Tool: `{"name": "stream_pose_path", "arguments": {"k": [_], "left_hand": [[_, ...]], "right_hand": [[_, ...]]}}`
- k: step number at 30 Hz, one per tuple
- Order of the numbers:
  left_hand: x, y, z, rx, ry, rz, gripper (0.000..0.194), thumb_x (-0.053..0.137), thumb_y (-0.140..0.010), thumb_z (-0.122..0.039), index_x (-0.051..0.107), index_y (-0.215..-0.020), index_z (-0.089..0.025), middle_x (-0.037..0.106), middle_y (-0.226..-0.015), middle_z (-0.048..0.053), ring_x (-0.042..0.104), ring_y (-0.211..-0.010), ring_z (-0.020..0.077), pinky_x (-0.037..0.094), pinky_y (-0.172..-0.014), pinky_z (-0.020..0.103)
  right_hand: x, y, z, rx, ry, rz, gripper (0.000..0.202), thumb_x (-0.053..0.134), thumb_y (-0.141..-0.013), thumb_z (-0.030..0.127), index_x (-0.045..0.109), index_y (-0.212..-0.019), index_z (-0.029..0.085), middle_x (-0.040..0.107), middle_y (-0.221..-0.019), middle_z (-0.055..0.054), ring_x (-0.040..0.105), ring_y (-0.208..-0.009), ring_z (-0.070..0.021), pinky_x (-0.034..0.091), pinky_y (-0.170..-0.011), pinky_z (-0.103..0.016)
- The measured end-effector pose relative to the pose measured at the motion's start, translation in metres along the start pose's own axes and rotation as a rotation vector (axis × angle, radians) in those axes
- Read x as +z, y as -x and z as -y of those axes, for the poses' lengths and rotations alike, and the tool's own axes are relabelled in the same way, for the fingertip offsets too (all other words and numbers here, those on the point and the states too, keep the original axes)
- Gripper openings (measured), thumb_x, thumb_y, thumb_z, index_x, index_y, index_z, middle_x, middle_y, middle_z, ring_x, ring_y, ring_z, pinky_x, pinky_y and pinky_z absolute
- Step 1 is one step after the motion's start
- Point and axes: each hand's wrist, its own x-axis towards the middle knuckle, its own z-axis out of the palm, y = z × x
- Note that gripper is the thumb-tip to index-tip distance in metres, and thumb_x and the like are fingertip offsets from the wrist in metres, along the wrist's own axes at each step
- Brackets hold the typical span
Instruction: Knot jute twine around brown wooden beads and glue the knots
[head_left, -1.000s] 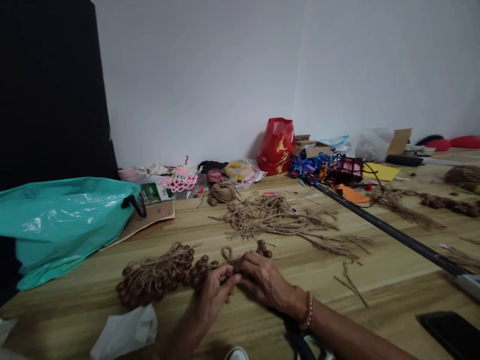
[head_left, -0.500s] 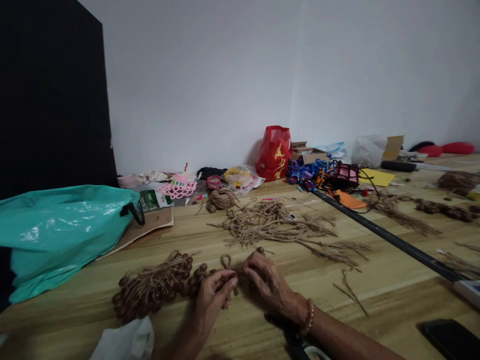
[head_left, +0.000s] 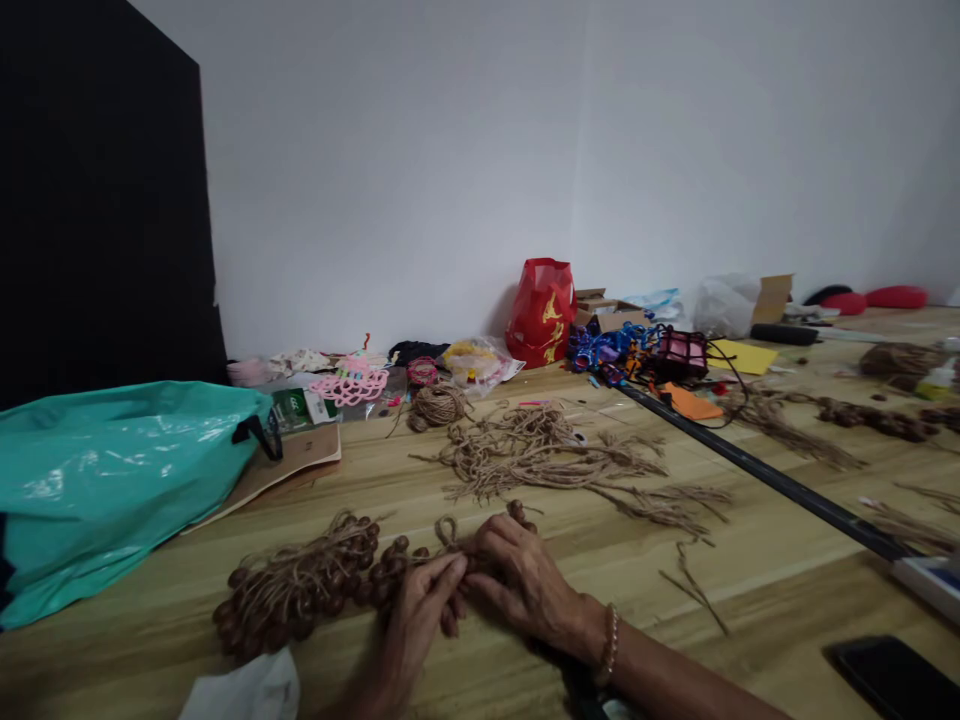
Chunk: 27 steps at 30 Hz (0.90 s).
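Brown twine [head_left: 447, 532] stands up in a small loop just beyond my fingertips. My left hand [head_left: 421, 612] pinches the beaded twine, with thumb and forefinger together and a few brown beads hanging below them. Close against it, my right hand [head_left: 523, 580] curls its fingers on the same twine and wears a bead bracelet [head_left: 609, 645]. More brown beads [head_left: 517, 513] show past the right knuckles. To the left lies a bunch of brown beads tied with twine [head_left: 300, 590], running up to my left hand. The fingers hide the spot between my hands.
A pile of cut twine [head_left: 540, 455] lies beyond my hands, near a twine ball [head_left: 439, 405]. A teal bag [head_left: 120, 480] is at left, a white tissue [head_left: 244, 690] in front. A dark bar [head_left: 757, 465] crosses the right side; a phone [head_left: 892, 675] lies nearer.
My right hand has come left, so its fingers now meet my left hand's at the twine. More beads show beyond the right knuckles. The view has shifted slightly.
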Motion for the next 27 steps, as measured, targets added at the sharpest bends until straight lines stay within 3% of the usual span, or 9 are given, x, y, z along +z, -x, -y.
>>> {"name": "stream_pose_path", "arguments": {"k": [5, 9, 14, 22, 27], "left_hand": [[-0.001, -0.002, -0.003, 0.105, 0.018, -0.136, 0.044, 0.077, -0.056, -0.055, 0.066, -0.073, -0.016, 0.054, -0.051, -0.005, 0.046, -0.039, 0.0088, 0.037, -0.036, 0.019], [-0.003, 0.002, -0.007, 0.167, -0.081, -0.149, 0.036, 0.073, -0.063, -0.051, 0.060, -0.056, -0.017, 0.051, -0.048, -0.005, 0.045, -0.040, 0.0089, 0.038, -0.038, 0.019], [-0.001, 0.003, -0.009, 0.183, -0.102, -0.186, 0.031, 0.075, -0.061, -0.046, 0.067, -0.072, -0.018, 0.062, -0.060, 0.000, 0.057, -0.053, 0.0157, 0.043, -0.042, 0.021], [0.000, -0.001, -0.006, 0.196, -0.068, -0.183, 0.024, 0.080, -0.051, -0.026, 0.065, -0.069, -0.018, 0.066, -0.067, 0.001, 0.063, -0.065, 0.0189, 0.053, -0.062, 0.027], [-0.004, -0.005, 0.001, 0.172, -0.016, -0.133, 0.025, 0.081, -0.053, -0.028, 0.066, -0.071, -0.018, 0.069, -0.070, 0.002, 0.065, -0.071, 0.0202, 0.054, -0.066, 0.029]], "right_hand": [[0.004, 0.000, -0.001, 0.026, -0.017, -0.016, 0.005, 0.054, -0.089, 0.017, 0.054, -0.094, 0.020, 0.061, -0.087, -0.004, 0.056, -0.082, -0.0189, 0.042, -0.074, -0.029], [0.002, -0.001, 0.001, -0.001, -0.018, 0.006, 0.008, 0.053, -0.089, 0.014, 0.055, -0.093, 0.020, 0.061, -0.087, -0.004, 0.056, -0.083, -0.0185, 0.043, -0.075, -0.028], [-0.002, -0.002, 0.005, 0.001, -0.024, 0.042, 0.015, 0.055, -0.091, 0.017, 0.058, -0.105, 0.021, 0.062, -0.095, -0.005, 0.057, -0.089, -0.0185, 0.043, -0.079, -0.028], [0.001, 0.001, 0.003, -0.007, -0.009, 0.053, 0.007, 0.054, -0.090, 0.022, 0.055, -0.096, 0.019, 0.061, -0.088, -0.006, 0.056, -0.081, -0.0194, 0.044, -0.073, -0.029], [-0.003, -0.001, 0.006, -0.013, 0.006, 0.086, 0.013, 0.054, -0.090, 0.020, 0.056, -0.103, 0.019, 0.061, -0.094, -0.007, 0.056, -0.088, -0.0201, 0.044, -0.078, -0.030]]}}
